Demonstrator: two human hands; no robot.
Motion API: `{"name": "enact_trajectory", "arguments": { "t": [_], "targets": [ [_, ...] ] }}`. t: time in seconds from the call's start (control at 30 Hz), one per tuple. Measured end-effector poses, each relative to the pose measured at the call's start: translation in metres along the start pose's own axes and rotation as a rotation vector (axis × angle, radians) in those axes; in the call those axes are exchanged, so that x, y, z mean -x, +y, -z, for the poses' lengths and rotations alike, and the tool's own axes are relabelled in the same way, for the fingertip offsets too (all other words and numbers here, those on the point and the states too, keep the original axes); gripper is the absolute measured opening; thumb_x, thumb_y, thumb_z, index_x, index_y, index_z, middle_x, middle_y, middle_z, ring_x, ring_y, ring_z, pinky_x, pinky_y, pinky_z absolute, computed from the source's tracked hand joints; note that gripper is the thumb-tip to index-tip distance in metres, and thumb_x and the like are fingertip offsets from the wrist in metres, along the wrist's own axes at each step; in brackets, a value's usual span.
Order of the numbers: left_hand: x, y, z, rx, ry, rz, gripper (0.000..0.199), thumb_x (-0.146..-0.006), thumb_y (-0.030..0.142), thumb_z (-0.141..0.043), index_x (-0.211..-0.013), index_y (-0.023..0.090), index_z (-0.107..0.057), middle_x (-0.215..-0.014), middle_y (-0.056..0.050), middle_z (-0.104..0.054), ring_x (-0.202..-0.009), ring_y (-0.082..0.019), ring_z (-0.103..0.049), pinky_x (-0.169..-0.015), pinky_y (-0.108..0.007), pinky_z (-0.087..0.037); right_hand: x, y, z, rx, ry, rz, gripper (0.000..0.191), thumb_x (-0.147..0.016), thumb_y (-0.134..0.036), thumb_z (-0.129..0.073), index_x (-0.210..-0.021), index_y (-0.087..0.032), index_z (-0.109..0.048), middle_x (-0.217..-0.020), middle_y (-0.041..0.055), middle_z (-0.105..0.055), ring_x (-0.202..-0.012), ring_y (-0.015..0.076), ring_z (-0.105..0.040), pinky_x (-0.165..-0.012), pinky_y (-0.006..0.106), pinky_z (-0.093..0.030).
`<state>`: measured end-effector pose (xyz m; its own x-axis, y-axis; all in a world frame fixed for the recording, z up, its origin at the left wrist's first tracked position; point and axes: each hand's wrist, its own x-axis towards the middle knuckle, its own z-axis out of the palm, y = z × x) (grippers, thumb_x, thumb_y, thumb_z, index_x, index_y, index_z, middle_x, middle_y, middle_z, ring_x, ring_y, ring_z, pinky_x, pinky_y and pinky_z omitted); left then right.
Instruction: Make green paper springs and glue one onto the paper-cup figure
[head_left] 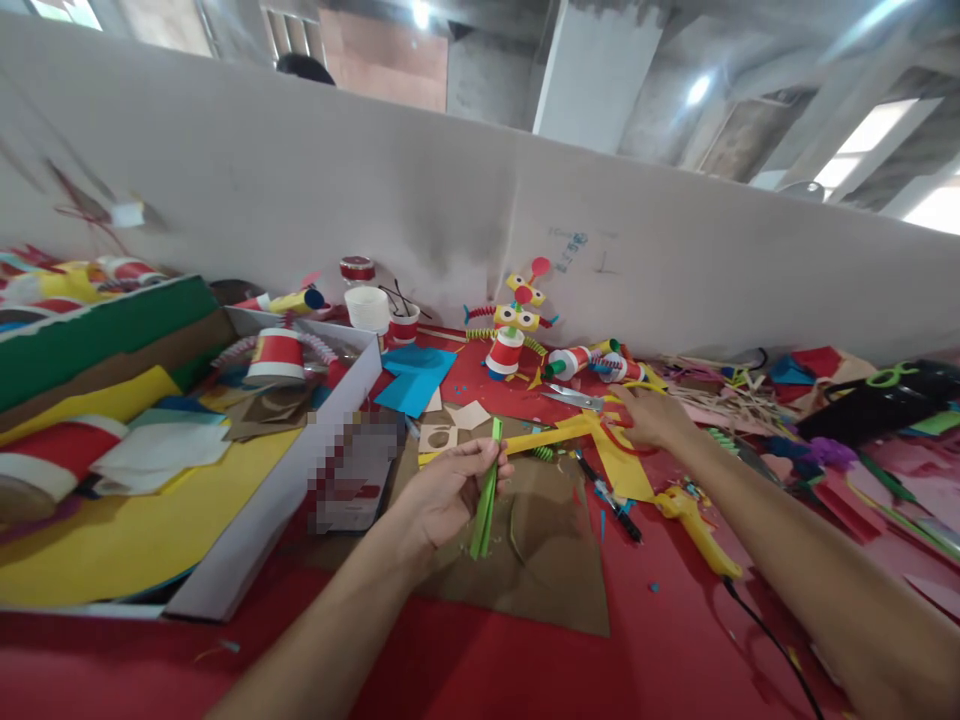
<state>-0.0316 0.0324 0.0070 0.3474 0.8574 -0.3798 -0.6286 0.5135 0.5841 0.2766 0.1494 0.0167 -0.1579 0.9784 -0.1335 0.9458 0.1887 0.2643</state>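
Observation:
My left hand is closed around a few bright green paper strips, held upright above a brown cardboard sheet. A yellow paper strip passes behind its fingers; whether they grip it too I cannot tell. Farther to the right, my right hand has its fingers on the red handles of a pair of scissors, whose blades point left. Below the scissors lies a larger piece of yellow paper. A yellow glue gun and a black-and-clear pen rest nearby.
At left stands a white-walled box with coloured paper and cup figures. Paper-cup figures stand along the grey partition. Blue paper lies near white cups. Scraps and a black bottle crowd the right.

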Motion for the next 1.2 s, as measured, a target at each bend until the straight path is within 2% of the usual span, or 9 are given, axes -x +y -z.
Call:
{"name": "enact_trajectory", "arguments": {
  "t": [0.2, 0.27, 0.33, 0.4, 0.47, 0.6, 0.73, 0.97, 1.2],
  "targets": [
    [-0.002, -0.002, 0.002, 0.034, -0.010, 0.047, 0.011, -0.080, 0.008, -0.055, -0.072, 0.012, -0.060, -0.060, -0.001, -0.058, -0.051, -0.008, -0.056, -0.051, -0.019, -0.049, 0.023, 0.014, 0.039, 0.114, 0.254, -0.028, 0.052, -0.080, -0.033, -0.053, -0.130, -0.025, -0.045, -0.106, 0.0166, -0.061, -0.102, 0.0327, -0.054, -0.082, 0.042, -0.037],
    [-0.002, -0.003, 0.003, 0.029, -0.011, 0.044, 0.009, -0.079, 0.008, -0.056, -0.073, 0.012, -0.060, -0.059, 0.000, -0.057, -0.049, -0.007, -0.055, -0.050, -0.018, -0.048, 0.038, 0.015, 0.047, -0.076, 0.300, -0.091, 0.051, -0.078, -0.029, -0.053, -0.129, -0.024, -0.046, -0.107, 0.0159, -0.060, -0.096, 0.0311, -0.056, -0.077, 0.040, -0.040],
    [-0.004, -0.003, 0.004, 0.008, -0.005, 0.033, 0.007, -0.079, 0.009, -0.057, -0.073, 0.012, -0.061, -0.059, 0.000, -0.057, -0.049, -0.007, -0.054, -0.049, -0.018, -0.047, 0.063, 0.008, 0.051, -0.457, 0.290, -0.108, 0.048, -0.078, -0.030, -0.053, -0.126, -0.023, -0.047, -0.100, 0.0128, -0.062, -0.081, 0.0252, -0.059, -0.066, 0.035, -0.044],
    [-0.005, -0.003, 0.005, -0.037, 0.006, 0.016, 0.007, -0.078, 0.010, -0.059, -0.072, 0.012, -0.061, -0.059, 0.000, -0.058, -0.049, -0.007, -0.055, -0.048, -0.017, -0.047, 0.096, -0.011, 0.050, -0.994, 0.152, -0.044, 0.038, -0.080, -0.037, -0.050, -0.116, -0.023, -0.050, -0.078, 0.0053, -0.061, -0.058, 0.0168, -0.054, -0.051, 0.028, -0.042],
    [-0.006, -0.002, 0.005, -0.085, 0.010, -0.007, 0.007, -0.078, 0.010, -0.059, -0.071, 0.011, -0.061, -0.061, -0.001, -0.058, -0.049, -0.007, -0.055, -0.048, -0.017, -0.047, 0.135, -0.040, 0.046, -1.454, -0.101, -0.048, 0.029, -0.081, -0.047, -0.048, -0.094, -0.022, -0.055, -0.062, -0.0009, -0.052, -0.043, 0.0103, -0.041, -0.039, 0.022, -0.034],
    [-0.004, -0.002, 0.004, -0.115, -0.045, -0.017, 0.006, -0.077, 0.010, -0.061, -0.071, 0.011, -0.061, -0.061, 0.000, -0.057, -0.050, -0.006, -0.055, -0.050, -0.016, -0.047, 0.195, -0.101, 0.032, -1.914, -0.408, 0.054, 0.033, -0.079, -0.053, -0.053, -0.079, -0.019, -0.052, -0.060, -0.0043, -0.046, -0.037, 0.0035, -0.032, -0.036, 0.018, -0.029],
    [-0.002, -0.002, 0.003, -0.115, -0.089, -0.004, 0.003, -0.076, 0.009, -0.061, -0.074, 0.011, -0.062, -0.062, -0.001, -0.059, -0.051, -0.006, -0.056, -0.051, -0.017, -0.048, 0.215, -0.126, 0.021, -2.020, -0.531, 0.083, 0.042, -0.077, -0.061, -0.051, -0.075, -0.019, -0.052, -0.060, -0.0039, -0.046, -0.035, 0.0023, -0.030, -0.035, 0.018, -0.031],
    [-0.001, -0.002, 0.001, -0.104, -0.112, 0.001, 0.005, -0.075, 0.007, -0.062, -0.074, 0.012, -0.063, -0.061, -0.001, -0.061, -0.050, -0.008, -0.057, -0.049, -0.018, -0.049, 0.216, -0.126, 0.015, -2.002, -0.587, 0.049, 0.040, -0.077, -0.061, -0.049, -0.091, -0.025, -0.058, -0.057, -0.0043, -0.044, -0.032, 0.0037, -0.025, -0.034, 0.019, -0.031],
    [0.002, -0.002, -0.001, -0.129, -0.122, -0.018, 0.006, -0.073, 0.008, -0.065, -0.068, 0.010, -0.064, -0.059, -0.002, -0.062, -0.051, -0.007, -0.058, -0.052, -0.017, -0.049, 0.218, -0.125, 0.016, -2.000, -0.598, 0.043, 0.044, -0.075, -0.064, -0.051, -0.092, -0.024, -0.058, -0.057, -0.0036, -0.045, -0.032, 0.0041, -0.027, -0.031, 0.018, -0.027]
  ]
}}
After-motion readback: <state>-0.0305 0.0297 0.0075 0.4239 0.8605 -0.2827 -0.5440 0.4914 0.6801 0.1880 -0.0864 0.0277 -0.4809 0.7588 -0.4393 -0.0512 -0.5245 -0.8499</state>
